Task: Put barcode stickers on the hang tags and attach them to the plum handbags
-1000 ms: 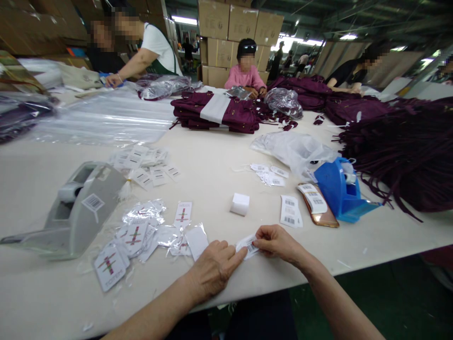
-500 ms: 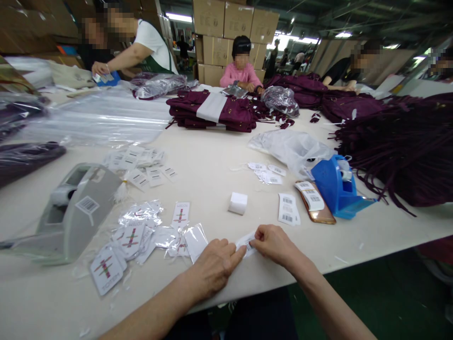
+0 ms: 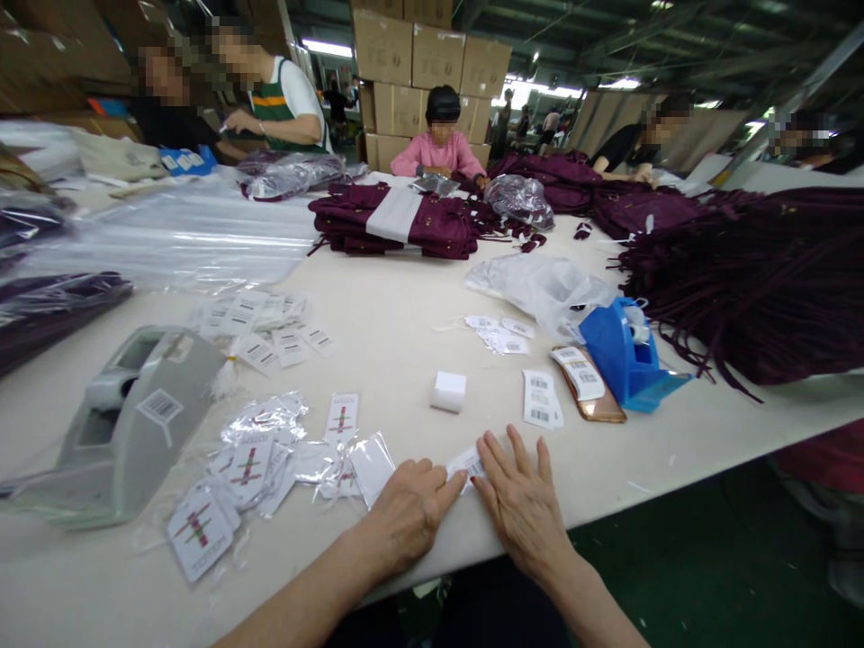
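Note:
A small white tag with a barcode label (image 3: 474,463) lies on the table near its front edge, between my two hands. My left hand (image 3: 410,508) has its fingers curled and holds down the tag's left end with an outstretched finger. Flat on the table, with fingers spread, my right hand (image 3: 523,495) covers the right part of the tag. Just beyond stands a small roll of white labels (image 3: 449,392). To its right are strips of barcode labels (image 3: 540,399). Left of my hands lies a heap of printed hang tags (image 3: 251,463) in clear wrapping.
A grey tape dispenser (image 3: 152,405) stands at the left and a blue one (image 3: 625,355) at the right, beside a phone (image 3: 594,396) with labels on it. Purple bags (image 3: 398,220) are stacked farther back. Several co-workers are around the table.
My right hand has gone from a pinch at the tag's barcode label to lying flat with spread fingers over it. My left hand stays on the tag. The view has shifted slightly.

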`<state>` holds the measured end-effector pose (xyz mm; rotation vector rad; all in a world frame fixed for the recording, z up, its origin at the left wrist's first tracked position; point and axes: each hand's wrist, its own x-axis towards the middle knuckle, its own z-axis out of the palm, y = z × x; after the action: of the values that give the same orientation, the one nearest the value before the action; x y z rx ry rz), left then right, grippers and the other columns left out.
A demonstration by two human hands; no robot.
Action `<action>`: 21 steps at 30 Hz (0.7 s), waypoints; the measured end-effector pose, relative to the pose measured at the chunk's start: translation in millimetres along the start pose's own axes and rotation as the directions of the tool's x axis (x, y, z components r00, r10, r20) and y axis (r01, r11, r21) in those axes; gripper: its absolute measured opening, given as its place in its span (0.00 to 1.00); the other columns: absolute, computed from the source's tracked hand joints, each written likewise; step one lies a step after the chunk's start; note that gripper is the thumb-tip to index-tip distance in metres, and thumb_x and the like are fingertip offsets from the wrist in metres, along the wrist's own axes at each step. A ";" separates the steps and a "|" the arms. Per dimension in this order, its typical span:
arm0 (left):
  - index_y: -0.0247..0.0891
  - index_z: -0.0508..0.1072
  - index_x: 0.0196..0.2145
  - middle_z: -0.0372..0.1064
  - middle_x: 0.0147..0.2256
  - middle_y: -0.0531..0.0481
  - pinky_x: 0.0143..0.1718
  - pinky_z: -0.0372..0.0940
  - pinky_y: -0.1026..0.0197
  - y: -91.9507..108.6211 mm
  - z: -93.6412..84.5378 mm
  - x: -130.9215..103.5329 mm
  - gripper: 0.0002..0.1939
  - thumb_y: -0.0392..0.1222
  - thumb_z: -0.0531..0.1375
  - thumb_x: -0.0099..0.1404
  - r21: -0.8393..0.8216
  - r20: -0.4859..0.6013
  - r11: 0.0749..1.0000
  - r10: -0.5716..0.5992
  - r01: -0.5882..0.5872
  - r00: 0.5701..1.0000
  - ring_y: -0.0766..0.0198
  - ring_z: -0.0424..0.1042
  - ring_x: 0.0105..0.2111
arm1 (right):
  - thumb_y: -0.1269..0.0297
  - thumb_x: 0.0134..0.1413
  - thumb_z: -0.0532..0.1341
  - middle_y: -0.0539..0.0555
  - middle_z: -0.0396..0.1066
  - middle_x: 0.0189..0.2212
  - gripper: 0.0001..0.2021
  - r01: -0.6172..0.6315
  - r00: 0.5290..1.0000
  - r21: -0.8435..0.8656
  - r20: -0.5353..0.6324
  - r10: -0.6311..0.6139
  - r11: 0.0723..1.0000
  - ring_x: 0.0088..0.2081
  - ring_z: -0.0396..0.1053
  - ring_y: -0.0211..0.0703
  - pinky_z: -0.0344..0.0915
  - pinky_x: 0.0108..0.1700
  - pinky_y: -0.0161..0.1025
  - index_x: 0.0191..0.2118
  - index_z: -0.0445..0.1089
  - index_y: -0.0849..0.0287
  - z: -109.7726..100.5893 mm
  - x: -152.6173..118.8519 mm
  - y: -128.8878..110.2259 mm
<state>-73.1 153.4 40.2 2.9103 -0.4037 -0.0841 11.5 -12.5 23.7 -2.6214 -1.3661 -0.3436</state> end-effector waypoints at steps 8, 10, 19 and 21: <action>0.39 0.60 0.52 0.67 0.31 0.48 0.32 0.62 0.56 -4.8 7.0 -1.0 0.18 0.32 0.45 0.65 -0.053 -0.119 0.998 -0.035 0.028 0.992 0.59 0.65 0.31 | 0.63 0.61 0.47 0.56 0.64 0.53 0.17 -0.090 0.995 0.048 0.052 0.087 0.995 0.56 0.57 0.55 0.47 0.55 0.61 0.52 0.64 0.57 -5.4 -5.1 13.4; 0.38 0.60 0.52 0.68 0.34 0.47 0.34 0.62 0.57 -5.3 4.6 -2.3 0.17 0.34 0.44 0.66 -0.160 -0.192 0.984 -0.108 0.077 0.975 0.59 0.66 0.33 | 0.64 0.60 0.46 0.58 0.65 0.52 0.17 -0.188 0.982 0.091 0.045 0.185 0.978 0.55 0.59 0.53 0.51 0.54 0.59 0.50 0.66 0.58 -2.7 -4.5 16.5; 0.34 0.67 0.39 0.65 0.39 0.43 0.43 0.56 0.47 19.4 -4.1 -9.1 0.15 0.44 0.60 0.56 -0.203 -0.242 0.897 -0.435 0.394 0.867 0.51 0.62 0.41 | 0.66 0.56 0.49 0.59 0.66 0.51 0.17 -0.326 0.937 0.253 -0.045 0.347 0.911 0.55 0.59 0.53 0.48 0.56 0.59 0.47 0.68 0.59 13.6 -4.3 2.2; 0.35 0.68 0.37 0.65 0.39 0.44 0.42 0.56 0.49 21.3 -0.3 -6.6 0.12 0.43 0.60 0.56 -0.217 -0.234 0.883 -0.460 0.416 0.856 0.52 0.61 0.41 | 0.66 0.56 0.50 0.58 0.65 0.52 0.16 -0.361 0.922 0.290 -0.031 0.385 0.887 0.55 0.58 0.54 0.47 0.56 0.61 0.46 0.69 0.57 13.2 -4.5 -3.6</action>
<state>-85.0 135.2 45.1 2.7375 0.3094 0.2174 7.7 -10.7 10.0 -2.5185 -0.7849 -0.1907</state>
